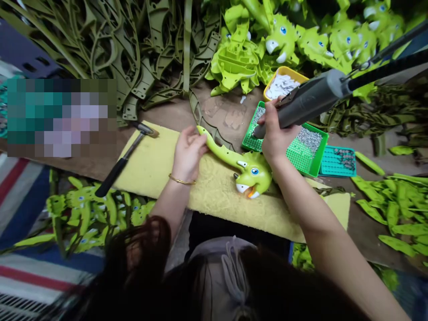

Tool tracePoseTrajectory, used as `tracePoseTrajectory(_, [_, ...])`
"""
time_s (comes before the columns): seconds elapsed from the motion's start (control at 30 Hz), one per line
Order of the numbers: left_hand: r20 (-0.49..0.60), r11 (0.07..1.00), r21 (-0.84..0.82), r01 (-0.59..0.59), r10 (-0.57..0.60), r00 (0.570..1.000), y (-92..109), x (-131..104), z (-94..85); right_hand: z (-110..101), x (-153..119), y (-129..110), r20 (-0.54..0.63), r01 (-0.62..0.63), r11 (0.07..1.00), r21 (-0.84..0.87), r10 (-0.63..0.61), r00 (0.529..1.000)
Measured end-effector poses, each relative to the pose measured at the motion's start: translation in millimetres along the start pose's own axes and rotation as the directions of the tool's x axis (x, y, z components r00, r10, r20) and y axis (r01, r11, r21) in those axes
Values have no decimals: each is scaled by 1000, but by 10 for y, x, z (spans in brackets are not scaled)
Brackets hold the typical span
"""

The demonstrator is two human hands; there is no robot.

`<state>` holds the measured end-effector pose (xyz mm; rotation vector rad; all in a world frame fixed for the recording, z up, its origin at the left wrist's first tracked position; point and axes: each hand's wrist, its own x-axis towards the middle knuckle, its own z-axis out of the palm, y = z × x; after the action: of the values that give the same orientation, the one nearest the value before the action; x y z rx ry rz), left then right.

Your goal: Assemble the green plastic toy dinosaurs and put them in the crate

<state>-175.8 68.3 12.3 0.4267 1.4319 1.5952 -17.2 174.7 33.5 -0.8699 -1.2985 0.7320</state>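
My left hand (189, 149) pinches the thin tail end of a lime-green plastic dinosaur toy (230, 158). Its horned head, with a blue eye and an orange mouth, rests on the yellow foam mat (152, 171). My right hand (277, 133) is wrapped round a grey electric screwdriver (309, 96), tilted with its cable running to the upper right. The driver's tip points down into the green basket (302, 156), at its left compartment of small silver screws (259, 116). Whether a screw sits on the tip is too small to tell.
A hammer (125, 158) lies across the mat's left edge. Olive plastic frames (160, 49) pile up behind, with green dinosaur heads (282, 33) beside them. A yellow tub (284, 84) of white pieces and a teal tray (337, 160) flank the basket. More green parts (394, 205) lie right.
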Motion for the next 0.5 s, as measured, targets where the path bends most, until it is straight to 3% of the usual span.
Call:
tracePoseTrajectory(0.07, [119, 983, -37, 178, -173, 978, 36, -30, 46, -7, 1, -1, 25, 1, 1000, 25, -2, 1000])
tracePoseTrajectory(0.13, [159, 966, -19, 260, -253, 954, 79, -61, 100, -13, -3, 1, 42, -11, 1000, 2, 11, 999])
tracePoseTrajectory(0.3, [153, 966, -4, 260, -256, 954, 107, -77, 137, -21, -8, -5, 4, -53, 998, -13, 54, 999])
tracePoseTrajectory(0.5, [152, 961, -5, 276, -272, 950, 83, -77, 146, -11, -22, 7, 18, -12, 1000, 16, 12, 1000])
